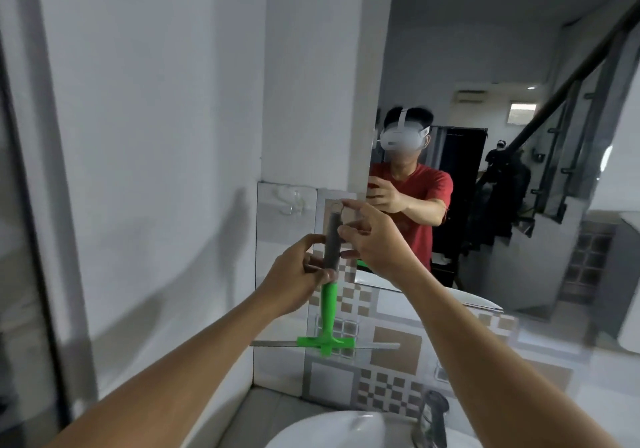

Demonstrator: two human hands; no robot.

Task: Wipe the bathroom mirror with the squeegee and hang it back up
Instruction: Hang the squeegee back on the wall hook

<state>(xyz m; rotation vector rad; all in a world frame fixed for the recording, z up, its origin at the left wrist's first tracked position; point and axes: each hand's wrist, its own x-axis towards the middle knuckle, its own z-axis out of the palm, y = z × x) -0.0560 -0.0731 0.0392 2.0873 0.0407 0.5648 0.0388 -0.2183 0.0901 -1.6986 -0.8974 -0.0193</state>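
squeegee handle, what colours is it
Grey at the top, bright green lower down to the crossbar of the squeegee, clearest in the head view.

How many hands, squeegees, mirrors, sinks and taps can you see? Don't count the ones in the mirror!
Hands: 2, left hand and right hand
Squeegee: 1
Mirror: 1
Sink: 1
Tap: 1
Total: 6

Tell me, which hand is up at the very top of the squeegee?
The right hand. Its fingers pinch near the top end of the squeegee, while the left hand wraps lower down, where the grey handle meets the green part.
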